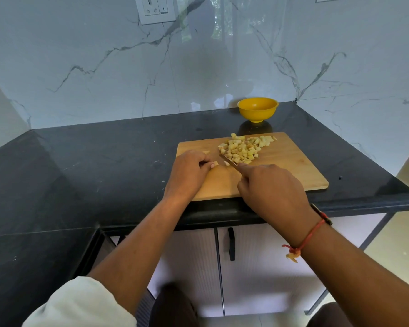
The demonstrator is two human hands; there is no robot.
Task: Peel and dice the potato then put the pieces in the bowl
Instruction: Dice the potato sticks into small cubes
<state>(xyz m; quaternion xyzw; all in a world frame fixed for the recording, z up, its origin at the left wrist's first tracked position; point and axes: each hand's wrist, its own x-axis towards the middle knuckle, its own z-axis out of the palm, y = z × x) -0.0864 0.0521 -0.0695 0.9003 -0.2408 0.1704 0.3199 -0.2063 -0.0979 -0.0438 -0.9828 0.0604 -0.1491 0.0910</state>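
A heap of diced potato pieces [243,147] lies on the far part of the wooden cutting board [291,166]. My right hand [272,192] grips a knife [228,160] whose blade points left and away, its tip near the heap. My left hand [189,171] rests curled on the board's left side and pinches a small potato piece [215,164]. One loose piece [226,163] lies by the blade, another [206,152] beyond my left hand. The yellow bowl [257,109] stands empty behind the board, near the wall.
The board sits on a dark stone counter [104,161] that wraps around to the left. A marble wall with a socket plate [155,9] rises behind. The counter's front edge runs under my wrists, above white cabinet doors [257,267].
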